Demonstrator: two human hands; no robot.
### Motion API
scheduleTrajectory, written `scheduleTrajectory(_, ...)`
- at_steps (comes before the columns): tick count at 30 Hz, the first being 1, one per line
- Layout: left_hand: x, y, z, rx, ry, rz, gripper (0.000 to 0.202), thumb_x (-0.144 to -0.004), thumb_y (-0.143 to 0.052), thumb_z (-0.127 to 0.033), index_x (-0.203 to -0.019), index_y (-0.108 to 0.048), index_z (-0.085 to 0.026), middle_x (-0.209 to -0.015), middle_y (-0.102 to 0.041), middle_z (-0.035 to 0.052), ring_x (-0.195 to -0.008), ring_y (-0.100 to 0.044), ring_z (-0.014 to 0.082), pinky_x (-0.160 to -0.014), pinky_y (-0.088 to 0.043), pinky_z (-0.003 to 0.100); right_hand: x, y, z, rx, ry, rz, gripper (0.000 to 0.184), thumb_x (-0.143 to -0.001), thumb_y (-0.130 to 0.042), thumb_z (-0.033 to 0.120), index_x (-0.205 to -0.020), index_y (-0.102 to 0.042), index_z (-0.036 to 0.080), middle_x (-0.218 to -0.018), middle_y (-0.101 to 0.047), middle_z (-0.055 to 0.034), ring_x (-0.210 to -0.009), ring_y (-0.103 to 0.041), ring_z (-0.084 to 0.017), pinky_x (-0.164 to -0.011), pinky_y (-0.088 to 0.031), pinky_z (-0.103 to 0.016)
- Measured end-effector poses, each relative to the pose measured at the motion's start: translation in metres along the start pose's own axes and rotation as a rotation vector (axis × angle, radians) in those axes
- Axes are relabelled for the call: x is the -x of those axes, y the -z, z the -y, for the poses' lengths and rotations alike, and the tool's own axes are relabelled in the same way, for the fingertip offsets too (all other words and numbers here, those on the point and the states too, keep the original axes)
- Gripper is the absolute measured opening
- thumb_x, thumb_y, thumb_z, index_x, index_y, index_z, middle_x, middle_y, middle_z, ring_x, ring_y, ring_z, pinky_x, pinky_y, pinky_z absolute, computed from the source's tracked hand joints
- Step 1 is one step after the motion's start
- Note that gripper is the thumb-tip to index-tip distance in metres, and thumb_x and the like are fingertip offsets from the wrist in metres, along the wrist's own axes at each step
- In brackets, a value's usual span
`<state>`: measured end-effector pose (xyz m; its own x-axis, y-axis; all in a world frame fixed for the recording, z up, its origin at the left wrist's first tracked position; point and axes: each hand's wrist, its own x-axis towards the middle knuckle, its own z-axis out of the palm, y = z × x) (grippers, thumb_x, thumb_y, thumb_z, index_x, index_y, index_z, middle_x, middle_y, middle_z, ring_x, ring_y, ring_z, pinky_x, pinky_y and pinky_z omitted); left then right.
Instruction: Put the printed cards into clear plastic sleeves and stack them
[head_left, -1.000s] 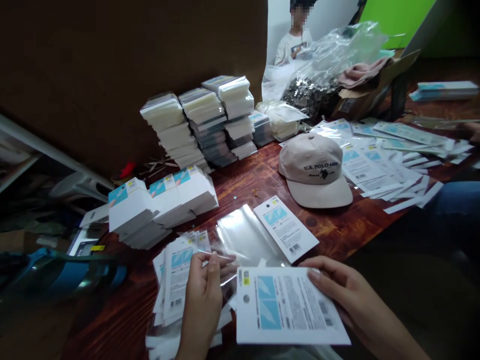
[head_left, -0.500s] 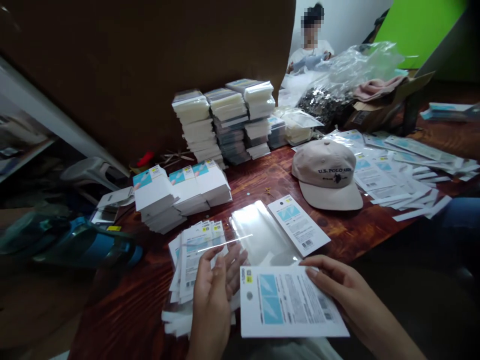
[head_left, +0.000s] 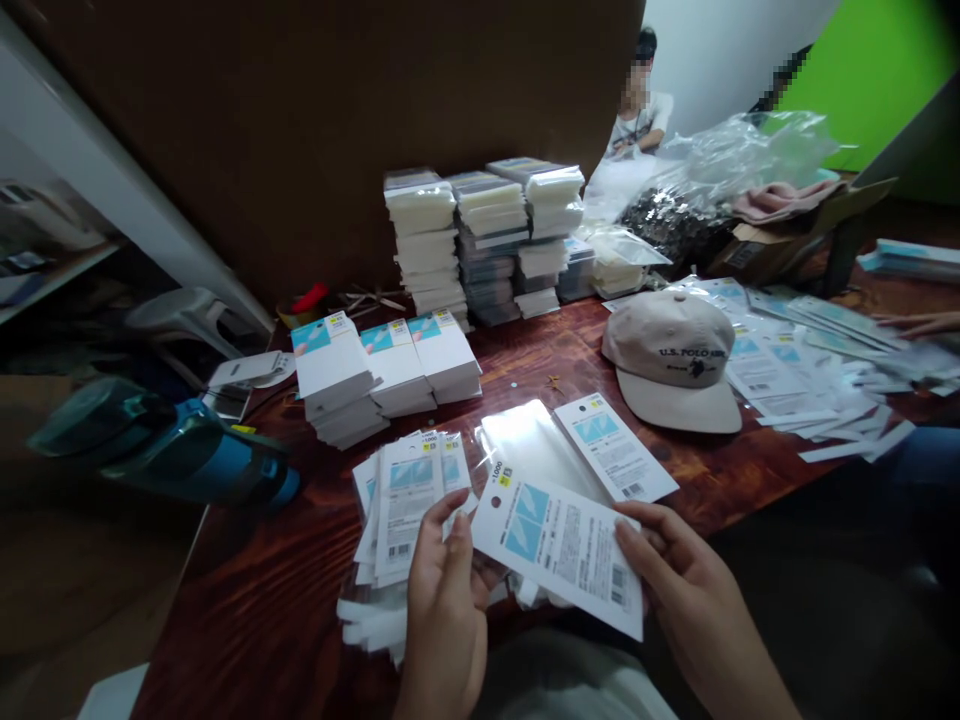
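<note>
My right hand (head_left: 675,570) grips a white printed card (head_left: 562,550) with blue pictures and a yellow price label at its right end, thumb on top. The card is tilted, its hole end towards my left hand (head_left: 450,580). That hand's fingers are curled beside the card, pinching what looks like a clear plastic sleeve, hard to make out. Just behind lies a stack of clear sleeves (head_left: 514,430), with another printed card (head_left: 615,450) at its right. Left of my left hand is an overlapping pile of sleeved cards (head_left: 409,490) with white flap strips at its near end.
White card stacks (head_left: 334,370) stand at back left, before tall sleeve bundles (head_left: 427,250). A beige cap (head_left: 667,350) sits right, near spread cards (head_left: 772,370). A blue bottle (head_left: 202,450) is at the left edge. One person (head_left: 641,110) sits behind; another person's hand (head_left: 922,325) is far right.
The held card has turned clockwise, and its hole end has come up close to my left hand. The view has shifted slightly left. A person's hand now shows at the far right.
</note>
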<state>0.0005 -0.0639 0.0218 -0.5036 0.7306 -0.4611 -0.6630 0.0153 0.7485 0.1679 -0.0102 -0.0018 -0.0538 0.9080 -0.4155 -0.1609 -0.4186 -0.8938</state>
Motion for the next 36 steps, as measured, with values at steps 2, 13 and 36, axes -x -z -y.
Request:
scheduleTrajectory(2,-0.002,0.001,-0.004,0.021,-0.034,-0.020,0.037,-0.080,-0.070,-0.033,-0.111,-0.054,-0.022,-0.095,-0.075,0.0054,-0.083,-0.071,0.0171,-0.071,-0.056,0.026,0.003,0.002,-0.005,-0.053,-0.057,0.074,0.035,-0.069,-0.079,0.046,-0.088,-0.064,0.019,-0.056,-0.061,0.0023,-0.045,-0.049,-0.010,-0.042,-0.037,-0.020)
scheduleTrajectory(13,0.009,-0.005,0.018,-0.169,-0.037,0.112,0.044,-0.082,-0.065,-0.043,-0.118,-0.056,-0.020,-0.112,-0.071,0.0126,-0.103,-0.067,0.0272,-0.090,-0.052,0.039,0.015,-0.008,-0.012,-0.019,-0.080,0.147,0.031,-0.074,-0.077,0.044,-0.067,-0.063,0.017,-0.053,-0.063,0.0004,-0.048,-0.054,-0.012,-0.049,-0.043,-0.023)
scheduleTrajectory(36,-0.035,0.077,-0.030,-1.831,-0.626,-0.478,0.060,-0.086,-0.041,-0.048,-0.128,-0.051,-0.006,-0.113,-0.061,0.0263,-0.100,-0.058,0.0428,-0.081,-0.046,0.051,-0.077,0.051,-0.022,0.930,0.611,-0.404,0.062,-0.074,-0.062,0.061,-0.115,-0.061,0.015,-0.114,-0.062,-0.0181,-0.111,-0.052,-0.038,-0.095,-0.038,-0.055)
